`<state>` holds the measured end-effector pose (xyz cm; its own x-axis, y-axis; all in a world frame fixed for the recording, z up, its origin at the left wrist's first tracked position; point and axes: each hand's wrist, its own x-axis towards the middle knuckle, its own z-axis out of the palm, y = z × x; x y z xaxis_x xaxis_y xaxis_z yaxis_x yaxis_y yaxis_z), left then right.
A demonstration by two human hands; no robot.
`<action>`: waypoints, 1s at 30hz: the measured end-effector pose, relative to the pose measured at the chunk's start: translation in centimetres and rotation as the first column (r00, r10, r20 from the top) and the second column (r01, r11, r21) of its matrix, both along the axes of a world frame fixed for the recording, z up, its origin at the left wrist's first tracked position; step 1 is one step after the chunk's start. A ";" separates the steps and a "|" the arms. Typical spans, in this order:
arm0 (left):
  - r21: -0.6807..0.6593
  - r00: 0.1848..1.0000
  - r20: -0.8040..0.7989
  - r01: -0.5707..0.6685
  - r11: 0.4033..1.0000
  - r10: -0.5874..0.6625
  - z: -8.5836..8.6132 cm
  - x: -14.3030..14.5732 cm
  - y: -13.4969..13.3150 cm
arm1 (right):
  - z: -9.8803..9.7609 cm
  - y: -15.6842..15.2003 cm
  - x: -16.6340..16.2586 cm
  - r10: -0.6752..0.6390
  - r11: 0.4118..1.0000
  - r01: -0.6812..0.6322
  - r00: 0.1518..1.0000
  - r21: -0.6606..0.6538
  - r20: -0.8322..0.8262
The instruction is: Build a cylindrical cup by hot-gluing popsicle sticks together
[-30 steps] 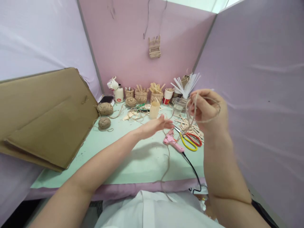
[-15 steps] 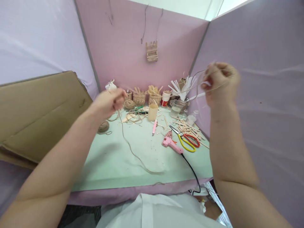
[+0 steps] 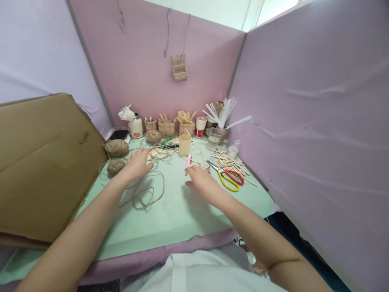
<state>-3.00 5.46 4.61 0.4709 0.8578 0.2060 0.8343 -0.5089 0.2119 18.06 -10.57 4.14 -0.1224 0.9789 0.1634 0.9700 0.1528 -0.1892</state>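
My left hand (image 3: 137,164) is over the left part of the table, fingers stretched out and holding nothing visible. Loose twine (image 3: 148,198) lies in loops beside and below it, and a ball of twine (image 3: 116,167) is just to its left. My right hand (image 3: 202,182) hovers around the middle, thumb and fingers apart. Its fingertips are close to a pink craft knife (image 3: 188,161); I cannot tell whether they touch. The pink glue gun is mostly hidden by this hand. Scissors (image 3: 226,176) with red and yellow handles lie open to its right.
A small pale wooden-looking cup (image 3: 184,146) stands mid-table. Behind it are baskets of sticks (image 3: 166,127), a paper cup (image 3: 200,127) and a clear cup (image 3: 214,140). Loose sticks (image 3: 232,162) cover the right. A large cardboard sheet (image 3: 45,162) leans at left.
Both hands have come down from the raised, stretched twine, the right moving far left. The twine has been let go and lies coiled on the table. The view has turned right.
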 end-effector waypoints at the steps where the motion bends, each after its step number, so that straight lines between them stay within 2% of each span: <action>1: 0.002 0.999 0.031 0.018 1.000 -0.018 -0.3 0.2 -0.5 | 0.0 -0.8 1.0 -0.101 0.995 0.102 0.993 -0.006 0.056; 3: 0.014 0.995 0.097 0.036 0.999 -0.037 -1.0 0.7 -1.1 | -0.2 -1.8 2.4 -0.235 0.969 0.243 0.962 -0.041 0.136; 6: 0.031 0.984 0.170 0.049 0.998 -0.054 -2.2 1.1 -1.3 | -1.6 -2.2 3.4 -0.282 0.953 0.298 0.941 -0.063 0.186; 10: 0.101 0.965 0.251 0.056 0.993 -0.080 -3.1 1.2 -1.2 | -3.9 -2.2 3.5 -0.388 0.919 0.394 0.902 0.009 0.190; 12: 0.149 0.948 0.298 0.069 0.986 -0.111 -2.8 1.7 -1.3 | -4.6 -2.5 3.6 -0.412 0.909 0.416 0.891 0.023 0.191; 15: 0.211 0.922 0.320 0.156 0.965 -0.219 -1.8 3.3 -2.0 | -5.3 -3.9 4.3 -0.370 0.929 0.365 0.917 0.056 0.148; 18: 0.243 0.895 0.297 0.267 0.933 -0.333 -0.7 5.8 -3.2 | -5.3 -6.4 5.9 -0.302 0.939 0.291 0.953 0.182 0.036; 20: 0.248 0.875 0.279 0.332 0.910 -0.395 -0.4 8.1 -4.2 | -4.7 -8.6 7.5 -0.296 0.912 0.300 0.953 0.279 -0.059; 21: 0.234 0.859 0.255 0.390 0.891 -0.443 -0.4 9.5 -4.7 | -4.2 -9.8 8.5 -0.331 0.881 0.347 0.938 0.320 -0.108; 23: 0.187 0.794 0.179 0.552 0.813 -0.581 -0.9 12.9 -6.1 | -3.0 -11.9 10.4 -0.425 0.806 0.463 0.886 0.370 -0.184; 26: 0.084 0.598 0.005 0.798 0.597 -0.801 -2.4 19.0 -8.8 | -1.5 -14.1 12.8 -0.537 0.691 0.604 0.796 0.397 -0.278; 28: 0.016 0.470 -0.060 0.883 0.470 -0.881 -4.0 22.8 -10.7 | -1.1 -14.8 13.9 -0.571 0.648 0.659 0.752 0.382 -0.330; 30: -0.043 0.370 -0.134 0.925 0.378 -0.919 -5.7 25.7 -12.4 | -1.1 -15.0 14.6 -0.579 0.631 0.683 0.730 0.368 -0.362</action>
<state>22.75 -6.90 -1.08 0.9859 -0.1307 0.1040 -0.1430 -0.9824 0.1203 32.68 -25.61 3.08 0.5816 0.6043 0.5445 0.8099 -0.3674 -0.4573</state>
